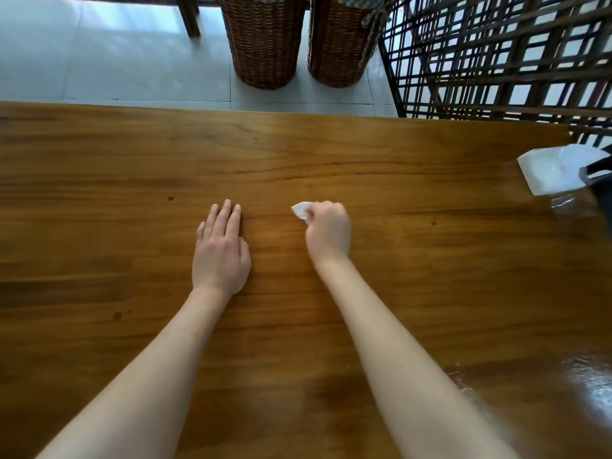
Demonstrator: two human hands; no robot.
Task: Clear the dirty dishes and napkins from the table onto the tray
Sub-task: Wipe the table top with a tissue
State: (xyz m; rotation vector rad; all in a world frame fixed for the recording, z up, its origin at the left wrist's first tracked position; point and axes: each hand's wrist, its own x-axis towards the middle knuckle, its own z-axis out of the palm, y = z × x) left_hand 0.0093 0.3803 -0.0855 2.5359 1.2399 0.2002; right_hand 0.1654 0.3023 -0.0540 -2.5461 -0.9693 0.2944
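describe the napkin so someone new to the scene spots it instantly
Start at the wooden table and find the two bare hands near its middle. The right hand is curled into a fist, and the napkin, a small crumpled white scrap, pokes out past its fingers. The left hand lies flat, holding nothing.

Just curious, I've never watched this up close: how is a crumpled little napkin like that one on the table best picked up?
By its bunched middle, from above. The napkin is soft, small and low on the table, with no edge to hook, so fingers close down around it. The right hand grips it that way, a white corner poking out.
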